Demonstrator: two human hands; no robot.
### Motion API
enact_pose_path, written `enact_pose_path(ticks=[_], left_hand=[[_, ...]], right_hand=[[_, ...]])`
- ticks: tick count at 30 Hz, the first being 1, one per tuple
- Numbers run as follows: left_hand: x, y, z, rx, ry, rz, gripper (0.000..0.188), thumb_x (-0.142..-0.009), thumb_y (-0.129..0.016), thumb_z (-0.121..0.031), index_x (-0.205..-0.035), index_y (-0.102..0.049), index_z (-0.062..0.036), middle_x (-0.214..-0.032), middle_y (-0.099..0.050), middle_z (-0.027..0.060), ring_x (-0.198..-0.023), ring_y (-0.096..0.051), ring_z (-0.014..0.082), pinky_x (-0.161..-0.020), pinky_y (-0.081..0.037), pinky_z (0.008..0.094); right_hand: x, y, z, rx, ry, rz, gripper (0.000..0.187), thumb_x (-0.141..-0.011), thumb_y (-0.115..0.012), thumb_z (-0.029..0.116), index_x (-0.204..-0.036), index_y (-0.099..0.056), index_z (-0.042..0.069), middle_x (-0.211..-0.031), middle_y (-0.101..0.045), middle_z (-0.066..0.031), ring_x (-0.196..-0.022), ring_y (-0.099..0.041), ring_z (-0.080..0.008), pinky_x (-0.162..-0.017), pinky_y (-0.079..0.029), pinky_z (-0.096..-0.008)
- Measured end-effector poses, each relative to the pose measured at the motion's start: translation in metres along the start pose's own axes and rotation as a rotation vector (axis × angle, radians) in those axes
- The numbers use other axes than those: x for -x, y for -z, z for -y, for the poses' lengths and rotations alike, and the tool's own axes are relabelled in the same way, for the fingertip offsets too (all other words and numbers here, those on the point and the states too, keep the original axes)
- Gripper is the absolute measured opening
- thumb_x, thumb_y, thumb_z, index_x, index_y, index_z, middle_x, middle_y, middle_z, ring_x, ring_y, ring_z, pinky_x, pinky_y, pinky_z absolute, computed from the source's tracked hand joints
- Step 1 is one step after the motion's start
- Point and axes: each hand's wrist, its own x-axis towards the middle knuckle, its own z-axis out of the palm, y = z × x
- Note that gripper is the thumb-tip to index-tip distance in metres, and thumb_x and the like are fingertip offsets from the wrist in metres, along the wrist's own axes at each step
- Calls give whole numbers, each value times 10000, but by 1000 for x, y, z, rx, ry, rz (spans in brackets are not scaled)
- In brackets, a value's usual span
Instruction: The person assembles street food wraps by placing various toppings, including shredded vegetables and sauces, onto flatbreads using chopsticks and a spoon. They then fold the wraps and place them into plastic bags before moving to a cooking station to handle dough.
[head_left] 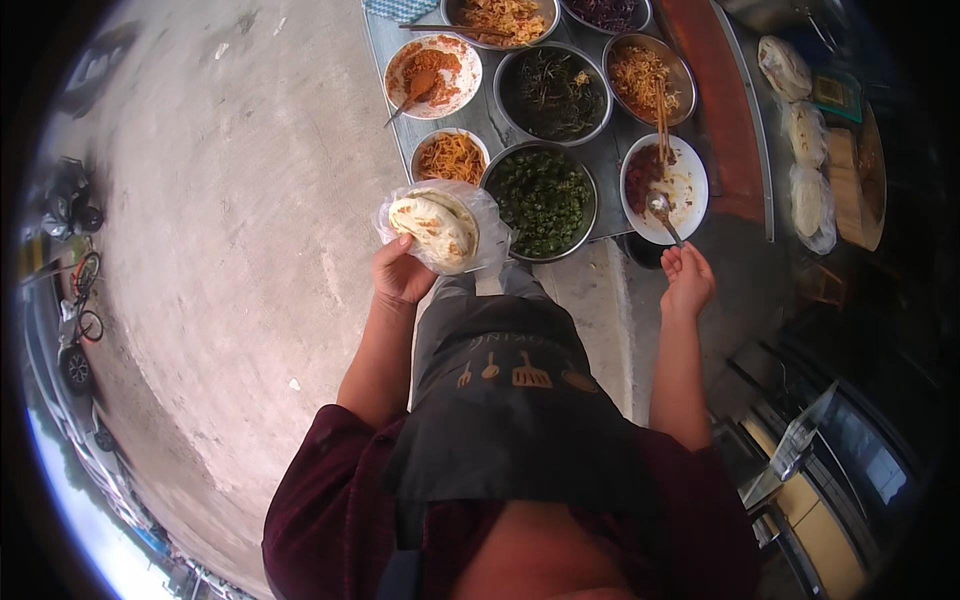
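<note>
My left hand [400, 274] is closed around the lower edge of a clear plastic bag [489, 226] that holds a pale, browned flatbread [428, 226]. The bread looks folded or split, with its opening toward the upper right. My right hand [688, 281] grips the handle of a metal spoon [660, 206]. The spoon's head rests inside a white bowl [692, 190], beside some dark red sauce [642, 180]. A pair of wooden chopsticks [662, 122] reaches from that bowl toward the bowl above it.
Chopped greens [543, 200] fill a metal bowl between my hands. Beyond stand bowls of dark shreds [552, 92], orange shreds [450, 158], red paste [437, 75] with a spoon, and yellowish shreds [645, 80]. Bagged pale flatbreads [808, 135] lie at the right, near a wooden board [852, 180].
</note>
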Motion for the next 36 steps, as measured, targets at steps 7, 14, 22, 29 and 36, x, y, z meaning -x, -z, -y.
enact_pose_path(ticks=[7, 14, 22, 29, 36], left_hand=[[38, -15, -2, 167, 49, -16, 818, -902, -419, -666, -1471, -342, -83, -1509, -353, 177, -1372, -349, 411, -1110, -246, 634], [61, -20, 51, 199, 212, -55, 741, -935, -418, -584, -1434, -392, -38, -1457, -427, 195, -1328, -415, 400, -1096, -315, 571], [81, -6, 65, 177, 118, -23, 643, -872, -534, -453, -1332, -511, -4, -1333, -554, 200, -1204, -544, 380, -1051, -400, 520], [82, 2, 76, 157, 34, -144, 700, -861, -505, -509, -1359, -479, -17, -1345, -527, 230, -1213, -532, 407, -1022, -417, 573], [66, 8, 70, 192, -52, -156, 713, -820, -573, -485, -1356, -483, -24, -1346, -534, 203, -1220, -524, 394, -1048, -401, 540]], right_hand=[[-44, -9, -22, 961, 799, -135, 304, -860, -674, 214, -1087, -664, 12, -1091, -638, -168, -1021, -611, -286, -874, -490, -361], [-84, -115, 9, 261, 149, 306, 441, -882, -680, 142, -1233, -518, -72, -907, -675, -140, -694, -649, -151, -575, -529, -249], [-168, -155, 46, 220, 587, 47, 256, -896, -656, 164, -1056, -642, -36, -854, -675, -89, -638, -641, -146, -542, -514, -269], [-232, -181, 49, 460, 829, 219, 284, -885, -655, 224, -964, -717, -42, -855, -725, -132, -660, -677, -176, -642, -534, -301], [-155, -144, 123, 331, 614, 404, 337, -952, -609, 207, -1122, -636, -82, -953, -699, -178, -811, -705, -211, -718, -575, -275]])
